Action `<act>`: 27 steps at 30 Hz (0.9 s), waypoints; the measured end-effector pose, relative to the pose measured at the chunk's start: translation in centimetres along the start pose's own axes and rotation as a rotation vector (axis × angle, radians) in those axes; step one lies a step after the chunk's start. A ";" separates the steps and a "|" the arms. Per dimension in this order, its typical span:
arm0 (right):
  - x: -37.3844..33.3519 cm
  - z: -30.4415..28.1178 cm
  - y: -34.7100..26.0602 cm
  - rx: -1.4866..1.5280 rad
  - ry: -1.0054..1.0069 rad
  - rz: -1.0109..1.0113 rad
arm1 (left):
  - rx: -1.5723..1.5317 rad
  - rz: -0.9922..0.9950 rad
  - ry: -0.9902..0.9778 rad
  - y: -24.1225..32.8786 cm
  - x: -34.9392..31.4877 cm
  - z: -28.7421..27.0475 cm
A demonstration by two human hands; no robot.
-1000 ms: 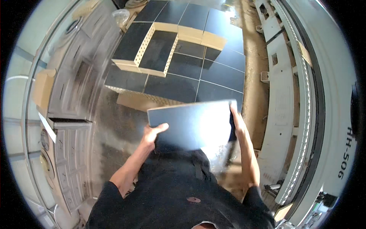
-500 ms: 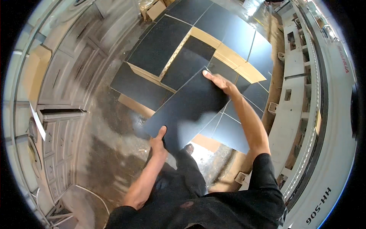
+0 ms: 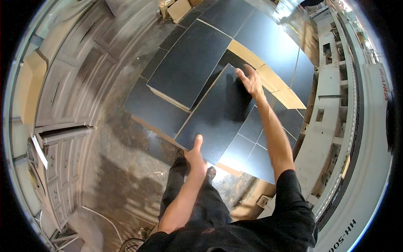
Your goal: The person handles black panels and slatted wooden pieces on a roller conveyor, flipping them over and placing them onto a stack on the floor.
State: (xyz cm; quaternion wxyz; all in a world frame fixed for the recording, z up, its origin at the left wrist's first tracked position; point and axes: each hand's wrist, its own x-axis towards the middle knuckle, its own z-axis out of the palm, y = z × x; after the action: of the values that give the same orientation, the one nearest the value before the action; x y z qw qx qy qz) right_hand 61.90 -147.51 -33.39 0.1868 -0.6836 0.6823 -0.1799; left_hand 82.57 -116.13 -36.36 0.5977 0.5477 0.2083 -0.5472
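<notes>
"Since I only get the head cam at my end, where's that board?"

"I see the dark rectangular panel (image 3: 214, 119) lying slantwise over the stacked boards, its long left edge right beside a taller pile of black-faced boards (image 3: 189, 65). Can't tell if it's fully resting."

"And the hands?"

"On my feed the left hand (image 3: 196, 157) is pinching the near end, thumb on top, fingers hidden below. The right hand (image 3: 250, 82) is spread at the far right corner. Can't tell if it's touching, tbh."

"Anything around?"

"Pale grey machine (image 3: 336, 88) along the right, panelled doors (image 3: 75, 80) on the left."
</notes>
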 end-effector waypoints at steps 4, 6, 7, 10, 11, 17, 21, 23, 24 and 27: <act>-5.8 0.6 4.8 0.102 0.338 0.284 | 0.009 -0.011 -0.004 -1.6 1.2 3.0; -8.3 2.2 3.3 0.346 0.252 0.345 | 0.040 -0.030 0.069 -1.3 1.8 4.4; -9.2 2.4 2.7 0.487 0.166 0.374 | 0.055 -0.041 0.086 -1.9 2.5 4.8; -9.0 3.8 2.6 0.810 0.143 0.440 | -0.071 -0.102 -0.126 -2.3 3.4 7.1; -8.4 3.7 3.1 0.838 0.149 0.445 | -0.038 -0.102 -0.099 -2.4 3.3 8.0; -4.5 3.8 7.3 0.803 0.204 0.556 | 0.003 -0.127 -0.139 -2.1 2.7 12.8; -3.3 3.0 5.9 0.732 0.177 0.605 | 0.117 -0.080 0.024 -1.5 2.5 15.3; -2.6 2.5 3.0 0.789 0.099 0.568 | 0.115 -0.031 0.058 -1.3 4.2 14.7; -2.4 2.3 2.6 0.805 0.081 0.560 | 0.103 -0.019 0.032 -1.5 4.4 14.5; -2.2 3.1 9.1 0.611 0.166 0.637 | 0.138 -0.057 -0.009 -3.0 3.0 15.6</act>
State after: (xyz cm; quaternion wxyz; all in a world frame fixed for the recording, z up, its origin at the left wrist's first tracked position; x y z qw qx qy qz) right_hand 55.57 -145.27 -40.62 0.3708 -0.3359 0.7870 -0.3610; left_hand 75.40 -130.57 -35.31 0.5436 0.5789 0.1829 -0.5796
